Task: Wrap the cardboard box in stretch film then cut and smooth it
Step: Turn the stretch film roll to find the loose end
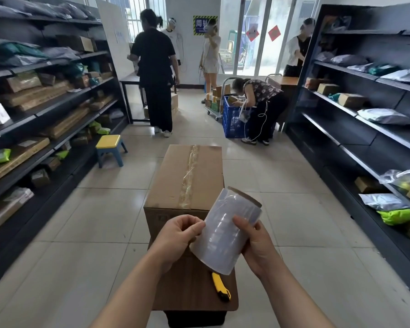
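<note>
A small dark wooden table (187, 292) is standing on the pale tiled floor (81, 221). It is carrying a taped cardboard box (187, 181) on its far end and a yellow utility knife (220, 288) lying flat on its near right part, apart from the box. Also sitting on the floor: a yellow-topped stool (110, 149) at left, a blue crate (231, 121) farther back; dark shelves (45, 110) along both walls are holding parcels.

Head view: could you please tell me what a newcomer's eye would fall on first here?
The roll of stretch film stands out first, at bottom centre: the right hand grips it while the left hand pinches at its edge. Behind it a taped cardboard box, bare of film, fills the middle of the aisle. A yellow utility knife lies on the dark table below the roll.
</note>
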{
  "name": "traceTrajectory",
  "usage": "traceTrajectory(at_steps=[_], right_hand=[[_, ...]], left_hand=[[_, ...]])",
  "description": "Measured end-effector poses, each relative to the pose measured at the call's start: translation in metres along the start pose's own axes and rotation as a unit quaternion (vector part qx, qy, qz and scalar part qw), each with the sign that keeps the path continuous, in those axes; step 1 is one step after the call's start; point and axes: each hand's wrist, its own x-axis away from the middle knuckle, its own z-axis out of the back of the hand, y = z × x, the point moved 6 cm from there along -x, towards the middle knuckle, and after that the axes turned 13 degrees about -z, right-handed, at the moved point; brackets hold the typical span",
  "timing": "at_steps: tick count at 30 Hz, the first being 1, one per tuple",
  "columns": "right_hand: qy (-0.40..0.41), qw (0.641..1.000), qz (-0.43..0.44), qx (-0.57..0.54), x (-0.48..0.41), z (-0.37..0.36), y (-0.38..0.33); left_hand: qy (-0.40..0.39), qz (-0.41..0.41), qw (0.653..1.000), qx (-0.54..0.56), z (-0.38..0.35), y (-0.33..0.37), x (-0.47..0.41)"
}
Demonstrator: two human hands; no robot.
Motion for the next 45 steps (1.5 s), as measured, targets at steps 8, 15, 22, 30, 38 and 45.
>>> traceTrajectory(at_steps=[8, 15, 22, 30, 38, 45], right_hand=[[0.016, 0.997, -0.009, 0.069, 0.002, 0.002, 0.009], [0.018, 0.996, -0.018, 0.088, 0.006, 0.003, 0.010], [0.006, 0.993, -0.004, 0.119, 0.013, -0.008, 0.002], [-0.029, 0.993, -0.057, 0.096, 0.016, 0.002, 0.005], [-0.049, 0.990, -0.071, 0.114, 0.022, -0.007, 0.002], [0.022, 0.985, -0.041, 0.165, 0.025, -0.005, -0.009]], left_hand=[[0.025, -0.043, 0.999, -0.021, -0.012, 0.018, -0.017], [0.004, -0.055, 0.998, 0.038, -0.009, 0.019, -0.019], [0.022, -0.058, 0.996, 0.059, -0.015, 0.020, -0.013], [0.031, -0.027, 0.998, 0.048, -0.006, 0.020, -0.011], [0.071, -0.048, 0.994, 0.070, -0.003, 0.025, -0.003], [0.114, -0.106, 0.988, -0.022, 0.011, 0.038, -0.002]])
